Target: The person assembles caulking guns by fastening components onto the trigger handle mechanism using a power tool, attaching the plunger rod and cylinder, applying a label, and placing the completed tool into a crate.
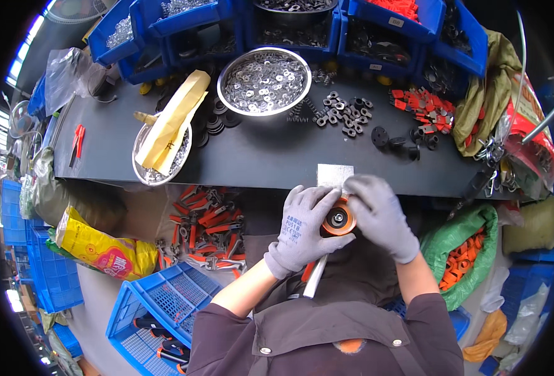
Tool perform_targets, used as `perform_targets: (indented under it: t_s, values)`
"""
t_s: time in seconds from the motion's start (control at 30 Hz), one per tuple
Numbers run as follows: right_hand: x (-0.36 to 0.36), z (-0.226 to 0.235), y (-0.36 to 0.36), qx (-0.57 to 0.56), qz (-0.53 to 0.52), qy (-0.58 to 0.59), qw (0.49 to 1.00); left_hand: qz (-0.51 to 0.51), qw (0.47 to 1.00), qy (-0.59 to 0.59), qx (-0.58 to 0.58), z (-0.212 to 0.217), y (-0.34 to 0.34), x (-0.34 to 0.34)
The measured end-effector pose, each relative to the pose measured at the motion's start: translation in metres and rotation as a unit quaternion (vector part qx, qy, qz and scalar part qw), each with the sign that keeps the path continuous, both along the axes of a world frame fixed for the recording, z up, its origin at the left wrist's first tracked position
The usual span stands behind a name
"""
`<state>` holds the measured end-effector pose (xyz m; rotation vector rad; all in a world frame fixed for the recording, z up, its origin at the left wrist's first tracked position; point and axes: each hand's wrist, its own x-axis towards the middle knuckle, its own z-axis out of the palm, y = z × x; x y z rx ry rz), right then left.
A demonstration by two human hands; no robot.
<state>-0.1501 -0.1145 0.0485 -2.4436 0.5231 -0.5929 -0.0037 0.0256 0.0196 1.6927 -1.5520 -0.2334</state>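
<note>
Both my hands wear grey gloves and meet at the front edge of the dark table. My left hand (303, 224) is closed around an orange round part with a black centre (338, 218), its thumb along the lower rim. Below that hand a pale metal strip (315, 277) with a red piece beside it slants down toward my lap; whether it joins the round part is hidden. My right hand (380, 213) has its fingers bent at the round part's upper right edge; what they pinch, if anything, is hidden. A silvery square plate (336, 175) lies just beyond my fingertips.
A steel bowl of metal pieces (264, 83) stands mid-table, beside dark nuts (346, 114) and red-and-metal clips (424, 108). Yellow paper (173, 125) lies across a smaller bowl. Blue bins (292, 31) line the back. A blue crate (155, 313) and green sack (461, 250) flank me.
</note>
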Motion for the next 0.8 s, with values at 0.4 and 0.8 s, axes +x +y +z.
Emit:
perform_targets:
  t_s: [0.4, 0.8]
  values:
    - [0.026, -0.026, -0.123, -0.287, -0.128, 0.145, 0.938, -0.054, 0.996, 0.036, 0.056, 0.007, -0.014, 0.002]
    - [-0.025, -0.001, -0.013, 0.258, -0.182, -0.191, 0.929, -0.087, 0.993, 0.062, 0.058, -0.002, -0.012, 0.014]
